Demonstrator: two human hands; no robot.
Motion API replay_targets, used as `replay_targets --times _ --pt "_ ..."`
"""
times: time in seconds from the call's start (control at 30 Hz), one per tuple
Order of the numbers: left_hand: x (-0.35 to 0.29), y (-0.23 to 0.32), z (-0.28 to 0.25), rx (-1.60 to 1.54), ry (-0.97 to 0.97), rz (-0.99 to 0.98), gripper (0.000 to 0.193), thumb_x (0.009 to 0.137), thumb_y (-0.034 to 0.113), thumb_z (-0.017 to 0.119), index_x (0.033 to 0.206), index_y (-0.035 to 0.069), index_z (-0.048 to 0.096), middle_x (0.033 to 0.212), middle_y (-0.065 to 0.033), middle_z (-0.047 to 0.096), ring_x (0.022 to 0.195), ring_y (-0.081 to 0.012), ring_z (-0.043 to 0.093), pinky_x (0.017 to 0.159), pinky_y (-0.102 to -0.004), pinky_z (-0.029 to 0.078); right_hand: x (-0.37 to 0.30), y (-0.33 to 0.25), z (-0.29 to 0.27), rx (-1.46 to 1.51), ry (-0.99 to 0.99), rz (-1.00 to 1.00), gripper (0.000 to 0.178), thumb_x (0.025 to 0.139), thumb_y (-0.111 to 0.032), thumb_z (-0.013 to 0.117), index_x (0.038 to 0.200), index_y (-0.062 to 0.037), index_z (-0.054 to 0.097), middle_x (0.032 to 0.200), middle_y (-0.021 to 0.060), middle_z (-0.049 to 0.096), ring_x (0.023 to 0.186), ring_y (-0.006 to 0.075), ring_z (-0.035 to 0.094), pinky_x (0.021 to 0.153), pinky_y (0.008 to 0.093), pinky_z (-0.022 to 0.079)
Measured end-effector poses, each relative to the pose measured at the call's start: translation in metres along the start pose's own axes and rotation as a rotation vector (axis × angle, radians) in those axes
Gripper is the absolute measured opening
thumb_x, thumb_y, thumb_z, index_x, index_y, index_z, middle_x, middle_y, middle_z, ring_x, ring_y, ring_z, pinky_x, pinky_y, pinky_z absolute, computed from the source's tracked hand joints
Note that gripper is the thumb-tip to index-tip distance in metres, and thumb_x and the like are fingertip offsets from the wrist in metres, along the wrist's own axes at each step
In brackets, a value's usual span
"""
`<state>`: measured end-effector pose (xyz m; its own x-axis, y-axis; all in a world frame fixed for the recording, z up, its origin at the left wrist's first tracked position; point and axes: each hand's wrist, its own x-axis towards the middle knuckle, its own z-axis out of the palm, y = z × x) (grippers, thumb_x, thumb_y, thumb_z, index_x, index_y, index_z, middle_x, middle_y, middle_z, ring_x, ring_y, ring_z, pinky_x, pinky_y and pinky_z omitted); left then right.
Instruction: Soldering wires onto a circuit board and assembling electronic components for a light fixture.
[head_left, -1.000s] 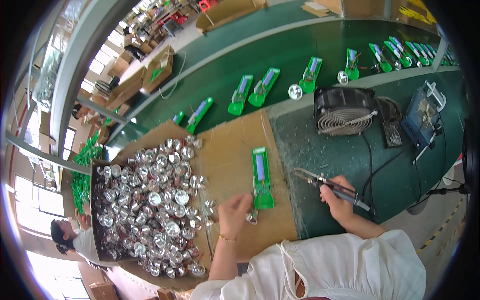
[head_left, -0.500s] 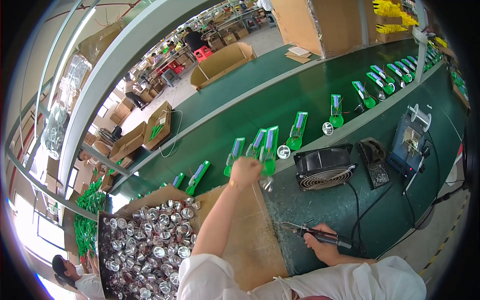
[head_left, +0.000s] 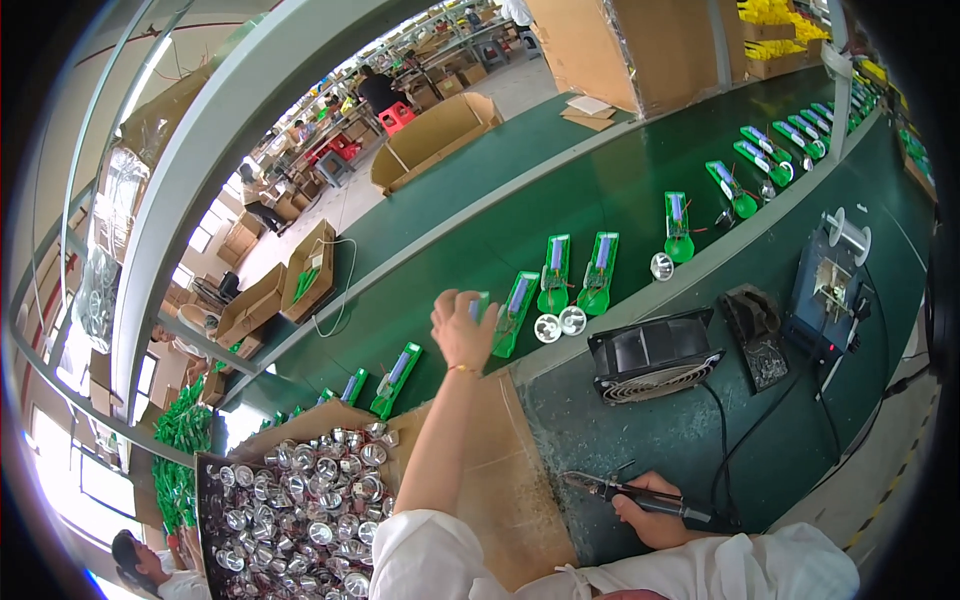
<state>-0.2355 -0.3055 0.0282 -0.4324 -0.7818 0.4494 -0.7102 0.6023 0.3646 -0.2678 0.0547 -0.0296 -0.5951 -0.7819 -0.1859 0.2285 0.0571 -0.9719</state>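
**Covering part of a green housing, the left hand lies over the belt**

The green housing [head_left: 482,303] is at the dark green belt [head_left: 400,312], mostly hidden by the left hand [head_left: 462,332]. Its fingers bend over the piece; whether they grip it or only touch it, I cannot tell. Just beside, to the right, lies a second housing [head_left: 517,311] with a blue cell. Farther right, two more have silver reflectors [head_left: 572,320] near their lower ends, and the row runs on toward the upper right.

Nearer the body, the right hand [head_left: 655,512] has its fingers wrapped around a soldering tool [head_left: 606,488], tip pointing left. Beyond it stand a black fan [head_left: 655,357], a black holder [head_left: 752,335] and a blue box unit [head_left: 822,300]. At lower left, a carton [head_left: 208,515] holds many silver reflector cups [head_left: 300,505].
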Motion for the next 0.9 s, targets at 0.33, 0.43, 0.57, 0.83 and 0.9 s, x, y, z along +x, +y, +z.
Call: replay_targets --times 0.33,0.43,0.57,0.83,0.9 --pt "-0.018 -0.029 0.024 0.116 -0.264 -0.153 0.023 0.081 0.036 0.059 0.094 0.018 0.066 0.130 -0.0091 0.040 0.108 -0.0365 0.045 0.085 -0.0455 0.041 0.004 -0.001 0.006 -0.016 -0.003 -0.046 0.017 0.075 -0.011 0.070 0.080 -0.0019 0.057 0.066 0.0024 0.060 0.059 0.0049 0.052 0.053 0.0220 0.043" --pt "-0.016 -0.040 0.018 -0.021 -0.235 -0.118 0.021 0.083 0.030 0.058 0.092 0.014 0.066 0.125 -0.0111 0.044 0.106 -0.0372 0.046 0.086 -0.0436 0.041 0.001 -0.003 0.008 -0.005 -0.016 -0.055 0.017 0.076 -0.011 0.070 0.080 -0.0016 0.057 0.066 0.0025 0.060 0.060 0.0050 0.052 0.053 0.0221 0.043" --pt "-0.049 -0.050 -0.016 0.007 -0.160 -0.092 0.016 0.082 0.023 0.059 0.087 0.010 0.065 0.122 -0.0163 0.046 0.107 -0.0392 0.045 0.089 -0.0441 0.038 0.005 -0.001 0.006 -0.016 -0.022 -0.044 0.016 0.076 -0.011 0.069 0.080 -0.0012 0.057 0.066 0.0024 0.060 0.060 0.0051 0.052 0.053 0.0222 0.043" --pt "-0.200 -0.093 -0.124 0.150 -0.059 -0.074 0.011 0.077 0.015 0.063 0.082 0.005 0.064 0.119 -0.0210 0.046 0.103 -0.0408 0.045 0.086 -0.0447 0.039 0.001 -0.007 0.006 0.033 -0.052 -0.111 0.014 0.079 -0.009 0.066 0.083 -0.0010 0.055 0.064 0.0026 0.059 0.056 0.0044 0.051 0.051 0.0215 0.042" --pt "-0.220 -0.074 -0.133 0.226 -0.085 -0.137 0.011 0.076 0.019 0.063 0.079 0.009 0.066 0.126 -0.0176 0.043 0.117 -0.0403 0.037 0.093 -0.0497 0.031 0.002 -0.007 0.005 0.002 -0.077 -0.147 0.014 0.081 -0.009 0.065 0.084 -0.0013 0.054 0.065 0.0028 0.059 0.056 0.0048 0.052 0.051 0.0214 0.042"
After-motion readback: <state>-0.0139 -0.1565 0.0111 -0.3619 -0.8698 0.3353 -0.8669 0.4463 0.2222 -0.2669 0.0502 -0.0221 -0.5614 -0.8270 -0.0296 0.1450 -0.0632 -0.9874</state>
